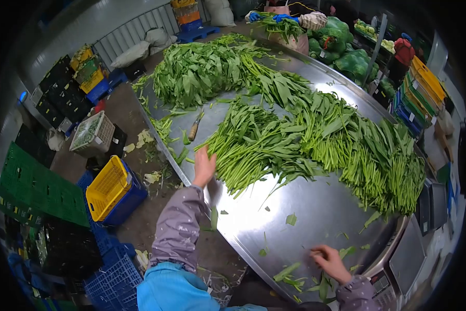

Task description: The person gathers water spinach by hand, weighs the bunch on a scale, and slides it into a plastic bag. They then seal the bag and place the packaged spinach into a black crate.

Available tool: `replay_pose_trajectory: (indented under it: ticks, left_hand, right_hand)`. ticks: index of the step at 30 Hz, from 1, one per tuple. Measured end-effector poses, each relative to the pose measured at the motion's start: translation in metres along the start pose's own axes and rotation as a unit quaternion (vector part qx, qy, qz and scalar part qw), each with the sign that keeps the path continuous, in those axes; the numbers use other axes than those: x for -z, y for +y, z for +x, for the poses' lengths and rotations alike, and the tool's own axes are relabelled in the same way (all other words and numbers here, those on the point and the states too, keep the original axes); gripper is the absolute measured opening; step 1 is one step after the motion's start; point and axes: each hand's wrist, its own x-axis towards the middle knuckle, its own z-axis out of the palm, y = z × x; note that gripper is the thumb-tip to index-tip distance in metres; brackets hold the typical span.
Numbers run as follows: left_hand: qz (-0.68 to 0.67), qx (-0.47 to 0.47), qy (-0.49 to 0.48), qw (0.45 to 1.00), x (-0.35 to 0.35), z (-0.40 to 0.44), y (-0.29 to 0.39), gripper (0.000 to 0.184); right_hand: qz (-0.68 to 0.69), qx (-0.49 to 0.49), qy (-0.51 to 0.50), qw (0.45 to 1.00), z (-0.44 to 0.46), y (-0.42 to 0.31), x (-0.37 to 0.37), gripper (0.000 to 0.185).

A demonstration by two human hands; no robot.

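Two bare hands are at the table (pixel 259 212). The left hand (pixel 205 166), left of centre, touches the stems of the greens (pixel 256 142) mid-frame; whether it grips cannot be told. The right hand (pixel 331 262), lower right, is loosely bent, nothing visible in it, near scraps (pixel 286 271). The greens should be light, with firm stems and soft, easily bruised leaves. Grasp around the stems. A knife (pixel 193 131) lies just above the left hand in the frame.
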Motion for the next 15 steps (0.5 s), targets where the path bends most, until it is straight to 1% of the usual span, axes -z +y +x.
replay_pose_trajectory:
  ticks: [1,3,4,6,7,8,10,11,12,14,15]
  left_hand:
    - [-0.002,0.003,-0.003,1.0,-0.002,0.014,-0.009,0.044]
    - [0.054,0.009,-0.058,0.997,-0.005,0.042,-0.021,0.053]
    - [0.051,0.008,-0.061,0.997,-0.009,0.053,-0.028,0.053]
    - [0.075,0.061,-0.091,0.991,-0.019,0.07,-0.043,0.059]
    - [0.061,0.1,-0.129,0.985,-0.023,0.076,-0.05,0.067]
    - [0.057,0.1,-0.133,0.984,-0.022,0.08,-0.044,0.067]
    - [0.078,0.134,-0.257,0.954,-0.019,0.087,-0.036,0.072]
    - [0.06,0.129,-0.264,0.954,-0.023,0.087,-0.039,0.074]
    - [0.062,0.129,-0.266,0.953,-0.022,0.086,-0.035,0.074]
    - [-0.015,0.161,-0.387,0.908,-0.016,0.081,-0.02,0.071]
    - [-0.029,0.167,-0.392,0.904,-0.008,0.074,-0.001,0.071]
  right_hand:
    - [-0.002,-0.005,0.0,1.0,0.017,-0.01,-0.012,0.024]
    - [0.016,-0.049,-0.071,0.996,0.054,-0.031,-0.031,0.028]
    - [0.016,-0.052,-0.068,0.996,0.069,-0.035,-0.037,0.028]
    - [0.025,-0.03,-0.082,0.996,0.097,-0.037,-0.046,0.032]
    - [0.056,-0.055,-0.094,0.992,0.112,-0.037,-0.046,0.039]
    - [0.055,-0.06,-0.09,0.993,0.126,-0.034,-0.048,0.039]
    - [0.13,-0.075,-0.034,0.988,0.155,-0.03,-0.051,0.045]
    - [0.156,-0.107,-0.038,0.981,0.168,-0.036,-0.053,0.053]
    - [0.158,-0.109,-0.038,0.981,0.183,-0.04,-0.057,0.053]
    - [0.186,-0.107,-0.018,0.976,0.211,-0.045,-0.067,0.06]
    - [0.189,-0.107,-0.017,0.976,0.221,-0.052,-0.073,0.06]
